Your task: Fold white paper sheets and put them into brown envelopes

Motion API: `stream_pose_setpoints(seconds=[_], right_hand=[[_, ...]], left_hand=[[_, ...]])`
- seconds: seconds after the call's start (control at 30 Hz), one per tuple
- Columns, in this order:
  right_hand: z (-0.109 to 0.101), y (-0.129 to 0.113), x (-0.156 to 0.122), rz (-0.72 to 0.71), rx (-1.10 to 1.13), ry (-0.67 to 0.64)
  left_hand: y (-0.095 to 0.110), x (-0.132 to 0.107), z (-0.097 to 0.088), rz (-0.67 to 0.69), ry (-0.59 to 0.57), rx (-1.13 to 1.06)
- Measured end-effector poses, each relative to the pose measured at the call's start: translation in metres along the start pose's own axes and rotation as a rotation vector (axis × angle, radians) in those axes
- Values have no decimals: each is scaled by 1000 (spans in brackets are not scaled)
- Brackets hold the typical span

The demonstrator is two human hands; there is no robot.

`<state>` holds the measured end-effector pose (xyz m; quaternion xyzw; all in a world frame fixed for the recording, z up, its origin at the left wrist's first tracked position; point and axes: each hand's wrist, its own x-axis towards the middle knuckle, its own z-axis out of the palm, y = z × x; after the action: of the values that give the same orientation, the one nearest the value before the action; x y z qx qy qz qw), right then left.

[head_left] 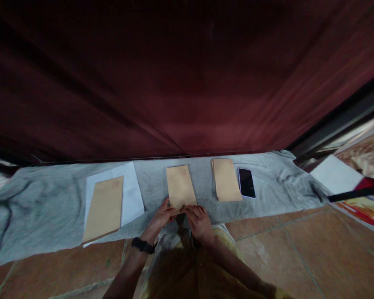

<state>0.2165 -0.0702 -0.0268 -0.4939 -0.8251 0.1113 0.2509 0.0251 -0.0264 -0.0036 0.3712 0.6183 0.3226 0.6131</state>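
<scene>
A brown paper envelope (180,185) lies in front of me on a grey cloth, its near end at the cloth's front edge. My left hand (163,216) grips the left corner of that near end, thumb and fingers closed on the paper. On the right part of the same end, my right hand (200,222) pinches the edge with bent fingers. The near edge looks folded or lifted between the hands; the fingers partly hide it. A dark band is around my left wrist.
Brown envelopes (227,179) lie stacked to the right, beside a phone (247,182). Leftward, more brown envelopes (103,207) rest on white paper (134,193). The grey cloth (56,203) covers a narrow surface below a dark red curtain (187,104). A white sheet (336,174) is at far right.
</scene>
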Motion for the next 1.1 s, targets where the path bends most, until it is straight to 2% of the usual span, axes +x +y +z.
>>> stream_pose_setpoints(seconds=[0.13, 0.23, 0.43, 0.53, 0.6, 0.67, 0.77, 0.93, 1.1], right_hand=[[3, 7, -4, 19, 20, -2], [8, 7, -5, -73, -5, -32], [14, 4, -6, -185, 6, -71], [15, 5, -9, -187, 23, -68], [17, 7, -11, -179, 36, -76], [19, 9, -14, -171, 41, -78], [22, 12, -17, -168, 26, -76], [21, 12, -18, -183, -16, -93], [16, 11, -20, -109, -64, -74]], left_hand=[[0, -2, -1, -18, 91, 38], [1, -3, 2, -7, 175, 160], [1, -14, 4, 124, 403, 452], [-6, -24, 13, 260, 479, 601], [-13, -31, 22, 409, 409, 761], [-23, -37, 30, 549, 251, 948], [-45, -41, 35, 690, 116, 1151], [-78, -40, 25, 780, 158, 1307], [-87, -41, 21, 836, 232, 1442]])
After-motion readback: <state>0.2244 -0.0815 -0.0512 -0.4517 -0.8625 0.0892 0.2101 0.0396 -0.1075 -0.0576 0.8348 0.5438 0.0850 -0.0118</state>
